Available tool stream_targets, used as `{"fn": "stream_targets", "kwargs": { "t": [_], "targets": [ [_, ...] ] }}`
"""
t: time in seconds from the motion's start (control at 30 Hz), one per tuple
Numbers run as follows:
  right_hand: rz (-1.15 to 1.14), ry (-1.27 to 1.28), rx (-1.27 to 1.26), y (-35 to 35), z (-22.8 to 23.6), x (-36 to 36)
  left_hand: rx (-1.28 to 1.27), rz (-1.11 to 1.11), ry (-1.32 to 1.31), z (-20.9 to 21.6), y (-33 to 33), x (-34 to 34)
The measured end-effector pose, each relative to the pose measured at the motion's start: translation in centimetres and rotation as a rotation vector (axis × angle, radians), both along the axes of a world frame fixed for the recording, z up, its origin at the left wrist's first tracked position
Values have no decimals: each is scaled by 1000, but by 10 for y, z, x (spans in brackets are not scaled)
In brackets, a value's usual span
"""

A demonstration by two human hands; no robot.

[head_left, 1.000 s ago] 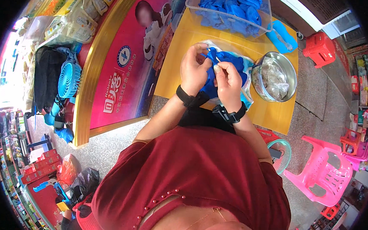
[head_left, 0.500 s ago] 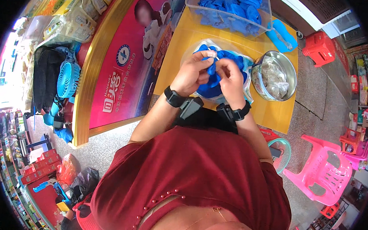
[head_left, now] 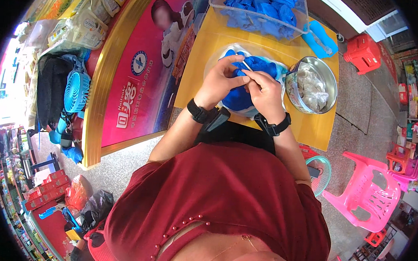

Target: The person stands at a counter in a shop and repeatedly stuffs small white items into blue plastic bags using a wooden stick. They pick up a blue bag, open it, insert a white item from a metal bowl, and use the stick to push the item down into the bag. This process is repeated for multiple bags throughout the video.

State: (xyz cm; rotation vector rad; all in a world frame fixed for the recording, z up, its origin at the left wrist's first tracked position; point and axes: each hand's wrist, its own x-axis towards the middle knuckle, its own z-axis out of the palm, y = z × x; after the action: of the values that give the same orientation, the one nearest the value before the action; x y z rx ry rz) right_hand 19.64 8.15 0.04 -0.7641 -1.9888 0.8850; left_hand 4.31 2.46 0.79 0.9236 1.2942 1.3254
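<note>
Close together over the yellow table (head_left: 192, 82), my two hands meet at the fingertips. My left hand (head_left: 222, 80) is closed in a pinch on a small blue fabric piece (head_left: 240, 72). A thin pale stick (head_left: 247, 65) slants up from the fingers of my right hand (head_left: 267, 92), which are closed on its lower end. Beneath both hands lies a heap of blue fabric pieces (head_left: 238, 100) on a whitish and light-blue sheet, with a clear round rim showing around it. My fingers partly hide the held piece.
A clear plastic bin (head_left: 258, 18) of blue pieces stands at the table's far side, beside a light-blue wrapped bundle (head_left: 320, 40). To the right is a metal tin (head_left: 333, 88) with a clear bag inside. A wood-edged counter (head_left: 90, 124) borders the left; a pink chair (head_left: 364, 190) stands right.
The blue piece has dropped lower between my fingers and the stick shows more plainly. My right hand has turned, its fingers now stretching left to meet my left hand.
</note>
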Motion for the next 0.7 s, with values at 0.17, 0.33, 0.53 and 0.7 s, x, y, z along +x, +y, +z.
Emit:
{"fn": "stream_targets", "kwargs": {
  "t": [0.17,0.33,0.53,0.7],
  "targets": [
    [-21,66,-146,-1,-8,2,70,27,173,-14,3,-9],
    [-8,218,-456,-10,0,0,124,70,326,-6,4,-9],
    [77,286,-473,-22,-2,-10,346,441,647,-16,12,7],
    [104,280,-487,-23,2,-10,149,458,623,-16,9,11]
  ]
}}
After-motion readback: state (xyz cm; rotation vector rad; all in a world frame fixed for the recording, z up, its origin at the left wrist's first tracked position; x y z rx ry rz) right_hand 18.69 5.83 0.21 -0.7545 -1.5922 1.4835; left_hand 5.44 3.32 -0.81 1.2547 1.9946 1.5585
